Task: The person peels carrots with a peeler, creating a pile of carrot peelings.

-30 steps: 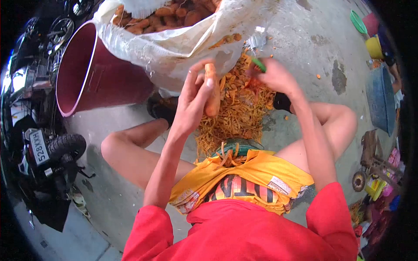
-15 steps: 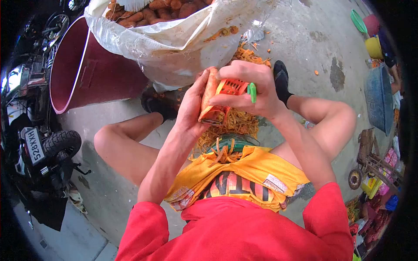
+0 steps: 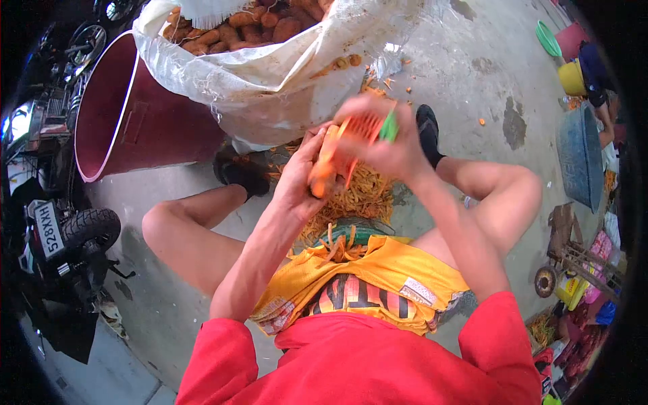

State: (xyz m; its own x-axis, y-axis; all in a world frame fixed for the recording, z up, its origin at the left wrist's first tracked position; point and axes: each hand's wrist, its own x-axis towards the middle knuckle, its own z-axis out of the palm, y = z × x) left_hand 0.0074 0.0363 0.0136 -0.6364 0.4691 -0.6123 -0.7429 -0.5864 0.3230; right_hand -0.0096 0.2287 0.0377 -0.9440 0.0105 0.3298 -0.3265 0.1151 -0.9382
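My left hand (image 3: 298,172) is wrapped round a carrot (image 3: 323,167), whose peeled lower end shows bright orange. Against the carrot's right side lies a peeler (image 3: 365,128) with a slotted red-orange body and a green part. My right hand (image 3: 398,150), smeared by motion, grips this peeler from the right. Below both hands a heap of orange peelings (image 3: 364,199) covers the ground between my feet. More strips of peel lie on the yellow shorts (image 3: 378,260) at my lap.
A white sack (image 3: 270,88) full of unpeeled roots (image 3: 253,28) stands in front. Left of it a dark red bucket (image 3: 158,115) lies tilted, with a motorcycle (image 3: 74,229) beyond. At the right, another person's arm (image 3: 603,121) reaches by a blue-grey tub (image 3: 580,158).
The peeler has moved up along the carrot, away from its lower end. The carrot has turned in my left hand, now showing a bright peeled side. The whole view has shifted slightly.
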